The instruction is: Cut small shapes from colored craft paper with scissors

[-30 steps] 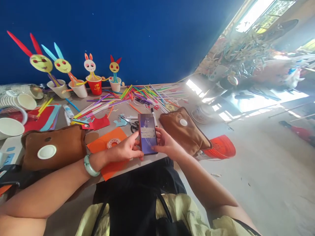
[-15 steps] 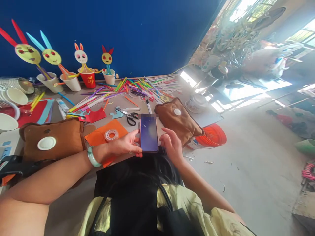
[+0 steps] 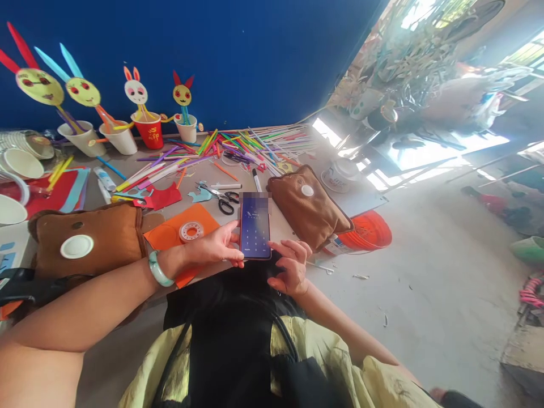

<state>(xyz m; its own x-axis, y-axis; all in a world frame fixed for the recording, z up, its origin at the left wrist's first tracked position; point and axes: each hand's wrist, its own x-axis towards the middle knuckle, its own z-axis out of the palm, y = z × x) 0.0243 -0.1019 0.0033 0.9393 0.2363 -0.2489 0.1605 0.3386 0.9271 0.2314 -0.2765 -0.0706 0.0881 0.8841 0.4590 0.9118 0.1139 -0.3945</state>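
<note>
The left hand [image 3: 216, 245] pinches the dark, glass-fronted rectangular phone [image 3: 255, 229], probably light, slippery, best gripped by its long sides, near the grey table's [image 3: 281, 226] front edge, the right hand [image 3: 292, 267] loosely spread.

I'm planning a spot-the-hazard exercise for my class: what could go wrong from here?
The phone might slip, since only the left hand clearly grips it, near the table's front edge. The right hand reaches close to the on-screen keypad, so a wrong digit could be pressed. The left wrist crosses above the orange sheet, so a careless move could drag it, tape roll and all.
</note>
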